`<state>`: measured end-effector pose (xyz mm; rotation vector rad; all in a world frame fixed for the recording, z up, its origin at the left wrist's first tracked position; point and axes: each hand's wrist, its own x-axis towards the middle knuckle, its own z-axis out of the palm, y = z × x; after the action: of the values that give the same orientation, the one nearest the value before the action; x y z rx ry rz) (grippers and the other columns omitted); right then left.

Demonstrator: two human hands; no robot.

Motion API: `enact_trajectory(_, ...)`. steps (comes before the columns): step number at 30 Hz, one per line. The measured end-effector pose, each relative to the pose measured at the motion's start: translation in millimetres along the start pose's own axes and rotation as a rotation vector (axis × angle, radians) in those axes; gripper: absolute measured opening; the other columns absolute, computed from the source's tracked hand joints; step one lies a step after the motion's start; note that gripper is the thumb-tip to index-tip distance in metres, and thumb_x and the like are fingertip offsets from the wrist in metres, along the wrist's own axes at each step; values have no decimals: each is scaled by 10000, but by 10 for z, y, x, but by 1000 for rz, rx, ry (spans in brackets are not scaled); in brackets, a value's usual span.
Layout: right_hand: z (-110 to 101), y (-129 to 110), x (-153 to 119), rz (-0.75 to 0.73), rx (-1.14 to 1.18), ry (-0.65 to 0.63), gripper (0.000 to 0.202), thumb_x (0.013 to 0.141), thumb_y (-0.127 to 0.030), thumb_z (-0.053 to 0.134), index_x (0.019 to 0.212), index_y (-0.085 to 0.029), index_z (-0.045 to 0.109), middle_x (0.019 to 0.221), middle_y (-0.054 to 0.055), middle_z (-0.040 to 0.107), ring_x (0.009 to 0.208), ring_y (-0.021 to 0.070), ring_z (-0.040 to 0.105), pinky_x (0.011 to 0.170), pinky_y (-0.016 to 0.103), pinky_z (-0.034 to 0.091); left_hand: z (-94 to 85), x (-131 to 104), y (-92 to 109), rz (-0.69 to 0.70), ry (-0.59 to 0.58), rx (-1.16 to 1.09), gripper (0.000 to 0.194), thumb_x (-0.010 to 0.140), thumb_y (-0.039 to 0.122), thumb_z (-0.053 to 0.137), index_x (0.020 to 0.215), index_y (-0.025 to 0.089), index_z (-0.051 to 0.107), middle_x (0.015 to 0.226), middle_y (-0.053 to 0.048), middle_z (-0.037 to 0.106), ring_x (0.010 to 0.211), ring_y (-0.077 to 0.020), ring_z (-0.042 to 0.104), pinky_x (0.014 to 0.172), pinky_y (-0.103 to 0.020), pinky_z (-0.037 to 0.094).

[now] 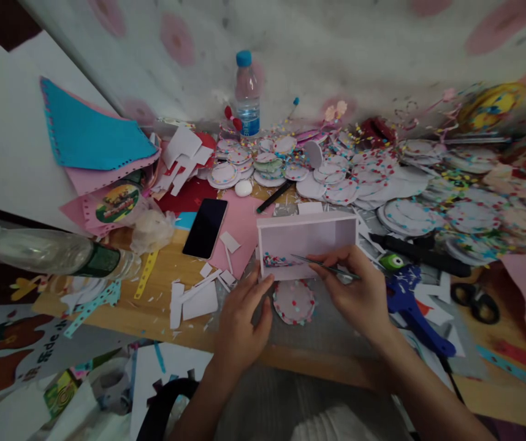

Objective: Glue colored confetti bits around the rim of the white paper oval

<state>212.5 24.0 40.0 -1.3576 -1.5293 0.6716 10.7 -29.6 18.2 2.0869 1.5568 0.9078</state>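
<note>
A shallow white open box [309, 222] stands in front of me, with small red, blue and white beads [276, 260] gathered at its left end. In my right hand [355, 291] are thin metal tweezers [331, 267], pinched between the fingers, their tip inside the box over the bead side. My left hand [244, 318] rests at the box's front left corner, fingertips against it, thumb apart. Just below the box, between my hands, lies a round white disc [294, 302] with colored beads around its rim.
Stacks of beaded discs [371, 171] fill the back. A water bottle [247, 95] stands behind them. Left are a phone [205, 228], paper scraps [200, 300] and a lying clear bottle [56, 251]. At right are a blue glue gun [417, 312] and black scissors [476, 302].
</note>
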Motion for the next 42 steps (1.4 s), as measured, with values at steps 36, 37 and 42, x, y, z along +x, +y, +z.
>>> enact_trajectory(36, 181, 212, 40, 42, -82, 44, 83, 709, -295, 627, 745, -242, 573, 734, 55, 700, 764, 273, 677, 655, 390, 539, 74, -44, -50, 10, -6, 75, 493, 870, 85, 478, 1337, 243, 487, 1323, -100, 575, 1202, -229, 544, 984, -452, 478)
enact_trajectory(37, 175, 197, 46, 44, -83, 51, 89, 711, -299, 632, 740, -240, 571, 712, 51, 694, 715, 261, 672, 615, 373, 535, 77, -41, -48, 8, 6, 74, 511, 875, 79, 465, 1359, 243, 465, 1333, -98, 568, 1221, -226, 531, 997, -449, 471)
enact_trajectory(42, 105, 54, 73, 96, -25, 41, 212, 733, -269, 671, 712, -249, 460, 637, -4, 644, 557, 177, 622, 463, 265, 465, 53, 46, -22, 41, 31, 62, 572, 880, 55, 413, 1414, 259, 401, 1381, -79, 532, 1266, -216, 499, 1028, -438, 456)
